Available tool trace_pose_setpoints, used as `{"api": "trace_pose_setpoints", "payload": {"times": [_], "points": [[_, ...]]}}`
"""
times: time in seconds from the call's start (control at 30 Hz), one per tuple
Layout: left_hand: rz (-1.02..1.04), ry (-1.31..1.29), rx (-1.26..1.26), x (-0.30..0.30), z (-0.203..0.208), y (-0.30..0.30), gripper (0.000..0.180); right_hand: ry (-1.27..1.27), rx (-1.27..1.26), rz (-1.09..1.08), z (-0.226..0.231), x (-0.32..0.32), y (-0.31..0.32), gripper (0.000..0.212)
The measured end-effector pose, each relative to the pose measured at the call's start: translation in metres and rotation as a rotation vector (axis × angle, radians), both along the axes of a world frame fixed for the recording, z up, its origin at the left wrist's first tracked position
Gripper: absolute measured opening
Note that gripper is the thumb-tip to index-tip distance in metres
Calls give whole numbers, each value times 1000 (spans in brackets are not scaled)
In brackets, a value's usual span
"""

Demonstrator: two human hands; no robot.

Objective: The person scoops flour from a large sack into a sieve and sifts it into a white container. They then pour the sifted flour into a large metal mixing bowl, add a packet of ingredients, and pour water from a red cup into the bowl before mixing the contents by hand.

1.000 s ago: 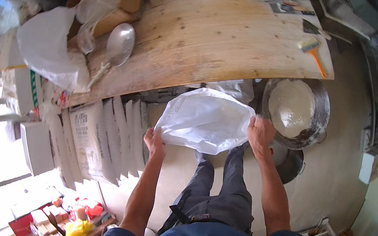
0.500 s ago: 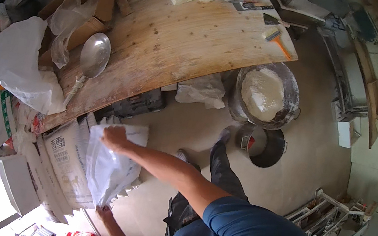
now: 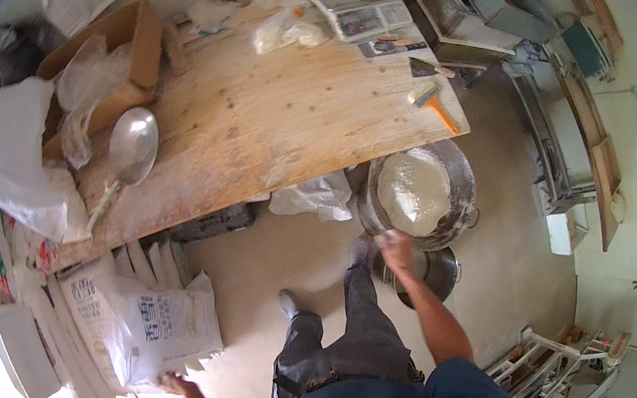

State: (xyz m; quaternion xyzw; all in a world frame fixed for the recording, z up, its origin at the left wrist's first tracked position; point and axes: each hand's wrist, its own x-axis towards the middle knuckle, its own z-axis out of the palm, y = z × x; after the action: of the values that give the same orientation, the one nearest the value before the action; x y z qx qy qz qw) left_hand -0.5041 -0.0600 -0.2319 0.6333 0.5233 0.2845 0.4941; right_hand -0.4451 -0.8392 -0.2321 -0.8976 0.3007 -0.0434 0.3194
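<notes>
A white woven sack with dark print lies over a stack of sacks at the lower left. My left hand is closed at its near corner, the fingers partly hidden. My right hand is away from the sack, above the near rim of a large metal basin. It is slightly smeared by motion, so its fingers do not show clearly. Pale, wet-looking dough or batter fills much of the basin. Partly behind my right forearm stands a metal pot on the floor.
Along the far side runs a wooden table with a large metal scoop, an orange-handled brush, a scale and a cardboard box. A crumpled plastic bag lies under its edge. A metal rack stands at right.
My right hand has let go of the sack and swung right to the basin. The sack, held up between both hands before, now lies spread on the stack. The view has shifted slightly.
</notes>
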Motion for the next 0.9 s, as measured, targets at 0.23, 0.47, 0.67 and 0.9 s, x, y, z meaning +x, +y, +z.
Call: {"api": "trace_pose_setpoints", "payload": {"times": [0.23,0.47,0.67,0.9], "points": [[-1179,389,-526,147,-81,-430,48,114,177,-285,-72,-79,-281,60],[-1597,544,-387,305,-230,-819,63,471,-180,-755,-208,-156,-452,68],[-1477,551,-185,321,-261,-906,61,-84,521,-1154,-287,-193,-469,33],[-1393,538,-159,299,-243,-939,59,-186,679,-1187,-240,-190,-456,33]]}}
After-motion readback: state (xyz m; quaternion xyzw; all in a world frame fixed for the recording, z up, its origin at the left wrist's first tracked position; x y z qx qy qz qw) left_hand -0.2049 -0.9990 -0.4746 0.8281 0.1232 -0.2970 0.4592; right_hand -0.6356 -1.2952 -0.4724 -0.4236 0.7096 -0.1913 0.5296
